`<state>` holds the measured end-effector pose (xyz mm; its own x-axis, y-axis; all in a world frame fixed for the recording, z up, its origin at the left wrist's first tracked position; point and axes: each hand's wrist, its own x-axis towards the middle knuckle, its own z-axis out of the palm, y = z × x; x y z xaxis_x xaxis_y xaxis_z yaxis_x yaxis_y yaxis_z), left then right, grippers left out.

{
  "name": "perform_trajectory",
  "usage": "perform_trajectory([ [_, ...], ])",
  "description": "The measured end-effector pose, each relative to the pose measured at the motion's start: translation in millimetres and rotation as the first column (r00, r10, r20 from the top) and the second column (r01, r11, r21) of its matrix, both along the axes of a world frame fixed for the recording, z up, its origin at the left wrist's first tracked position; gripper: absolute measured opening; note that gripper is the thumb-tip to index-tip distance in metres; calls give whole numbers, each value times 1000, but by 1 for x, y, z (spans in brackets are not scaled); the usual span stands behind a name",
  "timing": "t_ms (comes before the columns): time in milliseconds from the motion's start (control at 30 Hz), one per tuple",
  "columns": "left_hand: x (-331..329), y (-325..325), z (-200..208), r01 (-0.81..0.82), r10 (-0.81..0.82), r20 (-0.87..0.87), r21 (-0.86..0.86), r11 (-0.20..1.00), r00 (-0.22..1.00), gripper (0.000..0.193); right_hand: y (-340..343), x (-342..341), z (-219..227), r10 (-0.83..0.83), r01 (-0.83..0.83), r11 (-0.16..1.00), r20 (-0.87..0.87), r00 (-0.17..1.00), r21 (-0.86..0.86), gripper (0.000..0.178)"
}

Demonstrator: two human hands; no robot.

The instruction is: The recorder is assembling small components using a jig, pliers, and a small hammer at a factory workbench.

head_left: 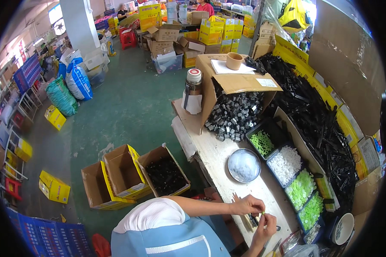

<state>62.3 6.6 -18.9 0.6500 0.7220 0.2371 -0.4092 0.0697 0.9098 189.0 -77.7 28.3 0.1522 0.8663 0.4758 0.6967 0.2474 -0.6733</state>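
My left hand [248, 205] and my right hand [265, 229] meet over the workbench near its front edge. A tiny green piece [263, 213] shows between the fingertips; the left fingers pinch it. My right hand's fingers are closed beside it, and what they hold is too small to make out. Below the hands lies a narrow wooden block [249, 222] with dark parts on it, partly covered. Right of the hands, bins hold bright green pieces [312, 210], pale green pieces [300, 189], white pieces [284, 160] and green strips [262, 143]. A round metal dish [230, 171] contains whitish bits.
A tipped carton [207, 96] spills black and silver parts [236, 113] onto the bench. Beside it stands a flask [194, 83]. Black strips [317, 132] pile up behind the bins. Open cartons [92, 175] sit on the floor at left. A white bowl [349, 227] stands at right.
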Motion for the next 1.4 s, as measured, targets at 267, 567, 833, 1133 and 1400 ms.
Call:
perform_trajectory([
  [267,6,-5,-7,-173,176,9,221,960,984,3,-1,-2,-5,-25,25,1000,-29,999,4,7],
  [567,-4,-10,8,-46,48,-20,83,995,999,18,-5,-1,-6,-23,24,999,-16,1000,43,7],
  [833,-1,-10,6,-3,7,-38,115,993,999,25,-9,3,-6,7,-6,999,-11,1000,39,6],
  [1133,-1,-11,6,33,-27,-63,89,996,998,20,-11,-1,0,-3,3,1000,5,1000,26,7],
  [1400,0,-14,0,56,-56,-17,16,998,998,22,-13,1,-4,16,-16,999,-11,1000,44,6],
])
